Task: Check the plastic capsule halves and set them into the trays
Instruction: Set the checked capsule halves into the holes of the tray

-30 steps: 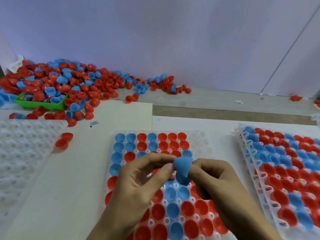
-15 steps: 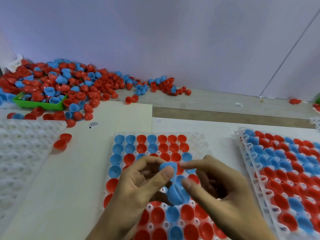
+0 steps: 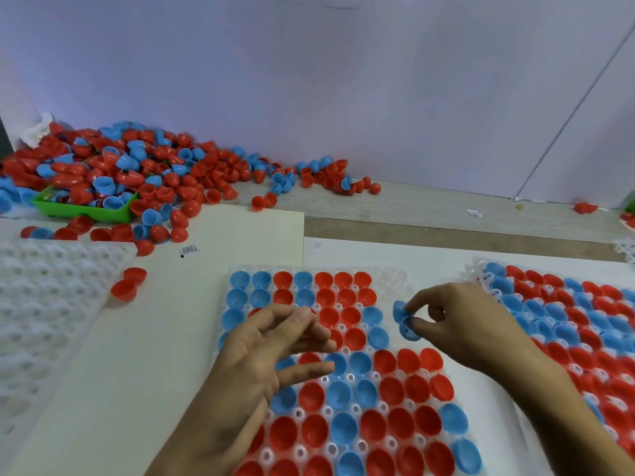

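A clear plastic tray (image 3: pixel 398 280) in front of me holds rows of red and blue capsule halves, open sides up. My right hand (image 3: pixel 460 324) pinches blue capsule halves (image 3: pixel 403 321) between thumb and fingertips, just above the tray's empty right-hand cells near its far corner. My left hand (image 3: pixel 271 352) hovers over the tray's left part, fingers loosely spread and holding nothing. It hides several cells beneath it.
A big heap of loose red and blue halves (image 3: pixel 137 173) spills over a green bin (image 3: pixel 82 209) at the far left. An empty clear tray (image 3: pixel 44 304) lies left, with two red halves (image 3: pixel 127 285) beside it. A filled tray (image 3: pixel 567 314) lies right. A wall stands behind.
My hands have parted. The right hand carried the blue halves rightward and away, toward the tray's right edge. The left hand let go and opened over the tray's left side.
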